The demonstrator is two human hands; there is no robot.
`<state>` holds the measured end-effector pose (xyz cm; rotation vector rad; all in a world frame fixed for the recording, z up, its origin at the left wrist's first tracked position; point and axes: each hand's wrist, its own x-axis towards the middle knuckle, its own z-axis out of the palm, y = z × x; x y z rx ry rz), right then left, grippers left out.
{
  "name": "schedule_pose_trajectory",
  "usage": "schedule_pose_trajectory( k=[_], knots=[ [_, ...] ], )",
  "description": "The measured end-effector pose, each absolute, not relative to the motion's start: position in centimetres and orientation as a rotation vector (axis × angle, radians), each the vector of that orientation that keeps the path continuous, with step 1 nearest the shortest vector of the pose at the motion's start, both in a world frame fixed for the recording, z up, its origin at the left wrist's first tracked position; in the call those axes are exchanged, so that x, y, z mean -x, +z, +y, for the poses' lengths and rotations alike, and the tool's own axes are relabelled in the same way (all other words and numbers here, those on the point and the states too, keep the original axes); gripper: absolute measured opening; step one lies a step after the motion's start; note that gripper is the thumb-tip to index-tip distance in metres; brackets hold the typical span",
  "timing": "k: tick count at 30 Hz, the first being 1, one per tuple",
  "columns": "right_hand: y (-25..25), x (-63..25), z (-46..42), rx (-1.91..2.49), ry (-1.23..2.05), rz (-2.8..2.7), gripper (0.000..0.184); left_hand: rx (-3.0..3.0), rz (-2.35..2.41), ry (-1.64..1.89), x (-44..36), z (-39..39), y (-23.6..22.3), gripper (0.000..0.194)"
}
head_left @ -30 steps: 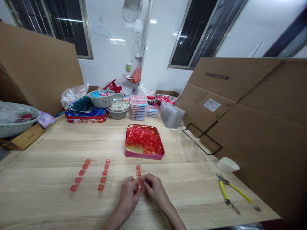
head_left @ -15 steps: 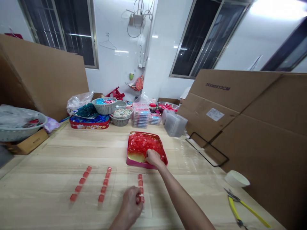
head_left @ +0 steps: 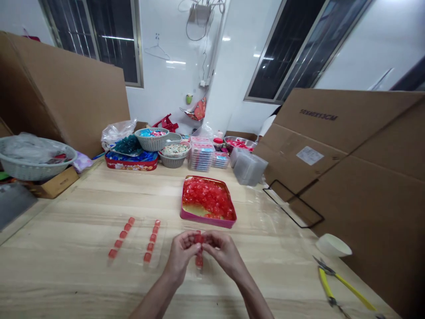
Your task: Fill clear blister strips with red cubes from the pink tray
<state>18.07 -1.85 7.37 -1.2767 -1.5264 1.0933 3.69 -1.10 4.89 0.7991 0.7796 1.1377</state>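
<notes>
My left hand [head_left: 181,257] and my right hand [head_left: 225,253] meet at the front middle of the table. Their fingertips pinch a small red translucent piece [head_left: 198,239] between them. Below it, a red square [head_left: 198,261] shows on a clear plastic sheet; my fingers hide the rest of that row. To the left lie two more clear sheets, one with a slanted row of red squares [head_left: 123,234], the other with a second row of red squares [head_left: 153,237]. Just beyond my hands sits a pink-rimmed tin [head_left: 207,219] of loose red pieces [head_left: 207,195].
Yellow-handled pliers [head_left: 327,283] and a roll of tape [head_left: 334,246] lie at the right, near a black wire frame [head_left: 294,204]. Cardboard [head_left: 365,177] walls the right side. Baskets [head_left: 152,141], stacked clear boxes [head_left: 201,155] and a red tin [head_left: 131,164] line the back.
My right hand has come out of the tin and back toward me, joining my left hand over the nearest row. Both now hold a red piece together. The view has shifted slightly.
</notes>
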Motion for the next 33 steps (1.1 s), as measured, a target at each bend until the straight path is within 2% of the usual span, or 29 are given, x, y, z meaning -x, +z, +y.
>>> schedule_pose_trajectory(
  k=[3, 8, 13, 21, 25, 33],
  knots=[
    [7.0, -17.4, -3.0, 1.285, 1.121, -1.486, 0.012, -0.795, 0.799, 1.089, -3.2, -1.8, 4.5, 0.025],
    [5.8, -17.5, -3.5, 1.259, 1.148, -1.450, 0.012, -0.752, 0.846, 1.045, -2.6, -2.3, 4.4, 0.020],
    [5.7, -17.6, -4.0, 1.108, 1.080, -1.476, 0.020, -0.604, 0.828, 0.954, -2.4, -2.2, 4.6, 0.013],
    [6.8, -17.4, -5.2, 1.063, 0.900, -1.669, 0.010, -0.566, 0.761, 0.808, -2.2, -2.5, 5.1, 0.022],
    [6.6, -17.0, -5.6, 1.082, 0.824, -1.675, 0.013, -0.545, 0.736, 0.645, -2.1, -2.6, 4.5, 0.023],
    [5.4, -17.2, -5.8, 1.233, 0.934, -1.499, 0.013, -0.504, 0.755, 0.622, -2.2, -3.2, 3.8, 0.030]
  ],
)
